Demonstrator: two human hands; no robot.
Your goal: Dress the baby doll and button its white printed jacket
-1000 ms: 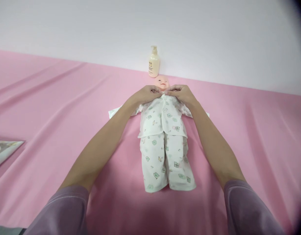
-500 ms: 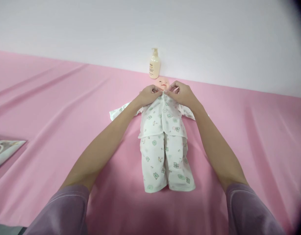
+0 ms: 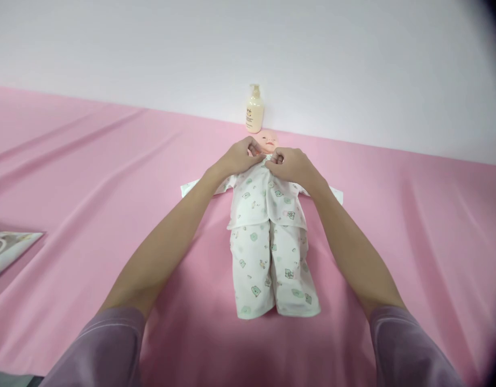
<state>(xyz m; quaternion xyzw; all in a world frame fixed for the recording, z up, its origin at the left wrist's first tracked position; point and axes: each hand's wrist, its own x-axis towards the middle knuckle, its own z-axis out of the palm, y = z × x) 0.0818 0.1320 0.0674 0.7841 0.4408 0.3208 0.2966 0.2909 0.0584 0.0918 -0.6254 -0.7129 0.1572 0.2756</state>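
A baby doll (image 3: 268, 141) lies on its back on the pink sheet (image 3: 90, 177), head toward the wall. It wears a white printed shirt (image 3: 264, 199) and matching trousers (image 3: 272, 269). My left hand (image 3: 238, 157) and my right hand (image 3: 290, 164) meet at the shirt's collar just below the doll's chin. Both hands are closed, pinching the shirt's front edges together at the top. My fingers hide the neckline and part of the doll's face.
A cream pump bottle (image 3: 254, 110) stands against the white wall right behind the doll's head. A flat printed packet (image 3: 6, 250) lies at the left edge of the sheet. The sheet has long folds running left.
Both hands have slipped a little lower from beside the doll's chin onto the collar, and the fingers have closed tighter on the fabric. The view has tilted slightly.
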